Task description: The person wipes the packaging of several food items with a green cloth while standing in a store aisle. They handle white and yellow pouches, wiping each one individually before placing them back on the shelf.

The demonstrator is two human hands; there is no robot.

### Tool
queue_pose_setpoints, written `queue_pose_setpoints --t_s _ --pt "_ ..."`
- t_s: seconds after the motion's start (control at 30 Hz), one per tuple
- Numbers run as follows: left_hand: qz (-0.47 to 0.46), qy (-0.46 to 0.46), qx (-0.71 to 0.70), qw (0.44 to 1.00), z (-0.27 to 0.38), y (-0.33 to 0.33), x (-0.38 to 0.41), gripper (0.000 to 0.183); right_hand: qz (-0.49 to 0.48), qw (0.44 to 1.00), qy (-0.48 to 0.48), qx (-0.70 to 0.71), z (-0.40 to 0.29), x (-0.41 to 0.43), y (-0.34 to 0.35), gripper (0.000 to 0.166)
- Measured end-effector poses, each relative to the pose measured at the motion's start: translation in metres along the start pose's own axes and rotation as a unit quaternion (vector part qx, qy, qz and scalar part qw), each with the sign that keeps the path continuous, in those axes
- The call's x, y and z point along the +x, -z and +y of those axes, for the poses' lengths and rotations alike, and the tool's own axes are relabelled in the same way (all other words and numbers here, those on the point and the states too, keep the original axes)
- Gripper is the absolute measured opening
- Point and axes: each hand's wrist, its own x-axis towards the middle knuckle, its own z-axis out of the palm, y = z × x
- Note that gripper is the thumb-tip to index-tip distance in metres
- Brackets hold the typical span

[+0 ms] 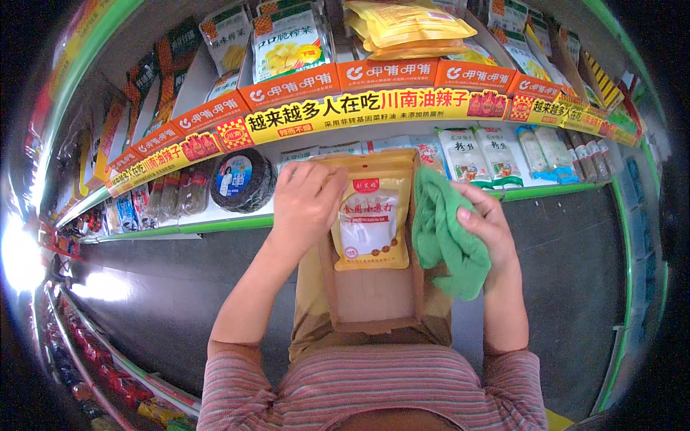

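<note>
An open cardboard box (374,301) rests over my lap, its upper end near the shelf edge. Inside its upper part lies a yellow plastic pouch of baking soda (371,226) with a clear window showing white powder. My left hand (310,196) is at the box's upper left side, fingers bent near the rim and the pouch's top corner; whether it grips the box cannot be told. My right hand (485,221) holds a crumpled green cloth (453,242) against or close to the box's right side.
Ahead, a shelf with a yellow printed strip (356,116) bears orange display boxes (294,86) of pouches and a stack of yellow pouches (407,29). Below stand packs of vermicelli (464,156) and a round dark wrapped pack (242,180). Another goods shelf (108,372) runs at lower left.
</note>
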Motion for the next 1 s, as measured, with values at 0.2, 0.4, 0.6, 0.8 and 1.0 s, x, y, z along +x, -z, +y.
queue_pose_setpoints --t_s 0.2,0.4,0.6,0.8,1.0 --pt "-0.055 0.054 0.082 0.994 0.017 -0.016 -0.005 0.03 -0.028 0.999 -0.04 0.008 0.011 -0.018 -0.011 0.05" --pt "-0.08 0.097 0.044 0.991 0.019 -0.018 -0.008 0.027 -0.039 0.998 -0.05 0.02 0.019 -0.02 -0.012 0.049" --pt "-0.081 0.08 0.013 0.993 0.018 -0.018 -0.01 0.022 -0.036 0.998 -0.054 0.01 0.026 -0.022 -0.007 0.05" --pt "-0.036 0.002 -0.047 0.998 0.021 0.0 -0.028 0.021 -0.041 0.993 -0.077 -0.084 0.017 -0.023 -0.01 0.076" --pt "0.032 -0.091 -0.21 0.973 0.035 0.048 -0.05 0.017 -0.174 0.924 -0.011 -0.342 -0.003 -0.027 -0.019 0.082"
